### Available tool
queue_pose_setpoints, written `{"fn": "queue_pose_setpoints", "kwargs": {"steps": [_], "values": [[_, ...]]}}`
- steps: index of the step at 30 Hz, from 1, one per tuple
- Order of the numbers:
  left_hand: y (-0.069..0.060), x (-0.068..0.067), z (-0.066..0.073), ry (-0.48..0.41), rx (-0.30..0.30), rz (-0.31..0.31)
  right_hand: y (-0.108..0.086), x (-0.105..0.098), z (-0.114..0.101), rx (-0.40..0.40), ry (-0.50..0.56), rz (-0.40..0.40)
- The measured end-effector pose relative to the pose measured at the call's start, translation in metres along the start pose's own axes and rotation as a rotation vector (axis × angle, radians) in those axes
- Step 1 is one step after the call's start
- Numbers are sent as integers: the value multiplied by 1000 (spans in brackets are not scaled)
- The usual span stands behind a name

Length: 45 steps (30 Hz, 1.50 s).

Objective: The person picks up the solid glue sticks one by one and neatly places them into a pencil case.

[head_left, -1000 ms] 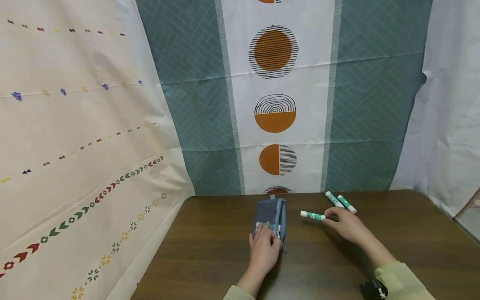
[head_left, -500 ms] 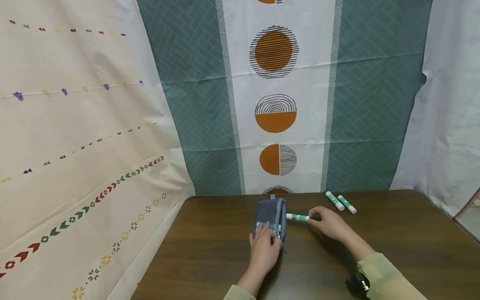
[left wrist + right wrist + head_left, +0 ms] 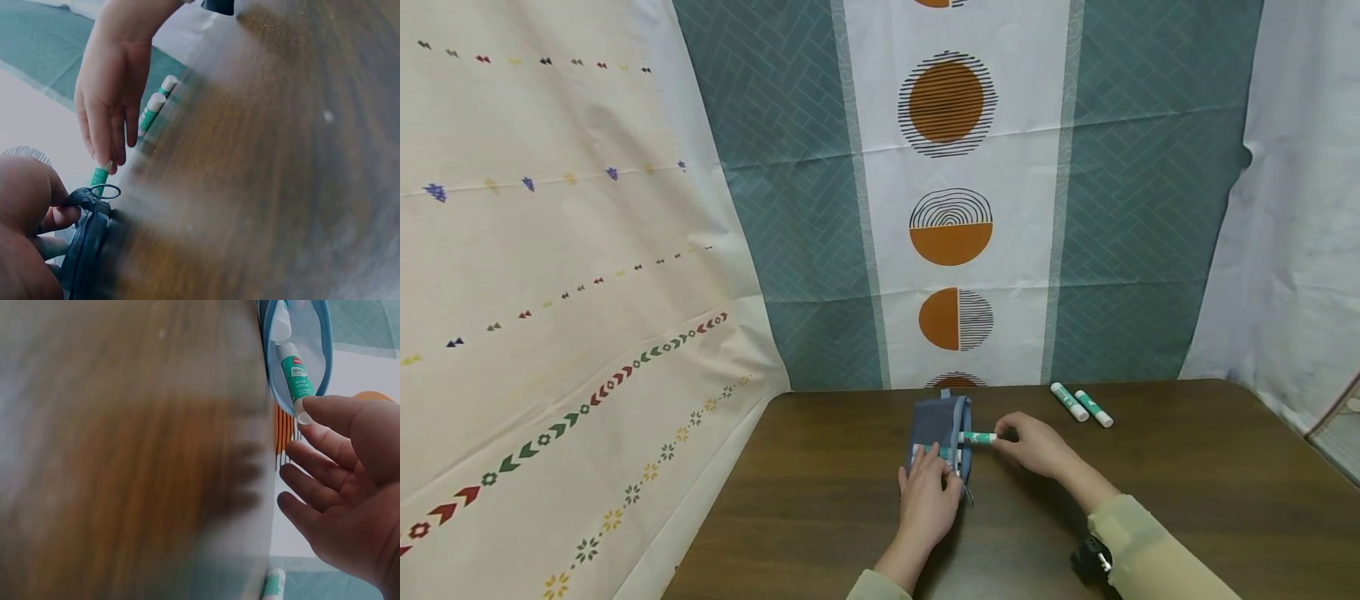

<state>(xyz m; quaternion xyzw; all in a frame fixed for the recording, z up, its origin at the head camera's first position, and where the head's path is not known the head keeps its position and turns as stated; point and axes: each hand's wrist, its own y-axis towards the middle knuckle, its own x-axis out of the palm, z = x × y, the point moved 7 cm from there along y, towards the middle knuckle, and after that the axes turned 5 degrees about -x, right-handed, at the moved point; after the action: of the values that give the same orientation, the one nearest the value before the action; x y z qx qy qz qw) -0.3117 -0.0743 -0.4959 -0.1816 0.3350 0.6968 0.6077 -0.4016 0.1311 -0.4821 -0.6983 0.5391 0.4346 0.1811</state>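
A blue zip pouch (image 3: pixel 927 421) lies on the table with its zipped mouth gaping to the right. My left hand (image 3: pixel 927 504) holds the pouch at its near end, the thumb and fingers gripping the edge beside the zip pull (image 3: pixel 106 191). Between thumb and index finger my right hand (image 3: pixel 1033 446) pinches a green and white glue stick (image 3: pixel 296 372) by its end. The stick's far end is inside the pouch's mouth. Another white-ended stick (image 3: pixel 281 325) lies within the pouch, partly hidden by the left fingers in the head view.
Two more glue sticks, one (image 3: pixel 1069 402) beside the other (image 3: pixel 1093 409), lie at the back right of the brown wooden table (image 3: pixel 820 492). Patterned cloths (image 3: pixel 962 275) hang behind the table and along its left side.
My right hand has carried the glue stick leftward from near the two loose sticks into the pouch's mouth. My left hand and the pouch have stayed in place.
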Motion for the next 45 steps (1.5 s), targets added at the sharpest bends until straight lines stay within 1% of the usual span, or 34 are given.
{"fn": "queue_pose_setpoints", "kwargs": {"steps": [5,7,14,22,29,35,41,45], "values": [[1,1,0,9,-5,-6,7,9,-5,3,9,-20],[1,1,0,8,-8,-11,8,13,-5,20,16,-28],[1,2,2,0,3,-18,15,21,-14,-2,20,-34],[2,1,3,5,10,-19,21,29,-22,-4,41,-44],[2,1,3,10,17,-13,23,31,-27,-33,37,-22],[3,0,2,8,17,-15,24,33,-31,-38,35,-12],[4,1,-1,10,-6,-25,24,37,-32,-37,25,-27],[3,1,-1,17,-6,-25,24,39,-32,-24,18,-33]]}}
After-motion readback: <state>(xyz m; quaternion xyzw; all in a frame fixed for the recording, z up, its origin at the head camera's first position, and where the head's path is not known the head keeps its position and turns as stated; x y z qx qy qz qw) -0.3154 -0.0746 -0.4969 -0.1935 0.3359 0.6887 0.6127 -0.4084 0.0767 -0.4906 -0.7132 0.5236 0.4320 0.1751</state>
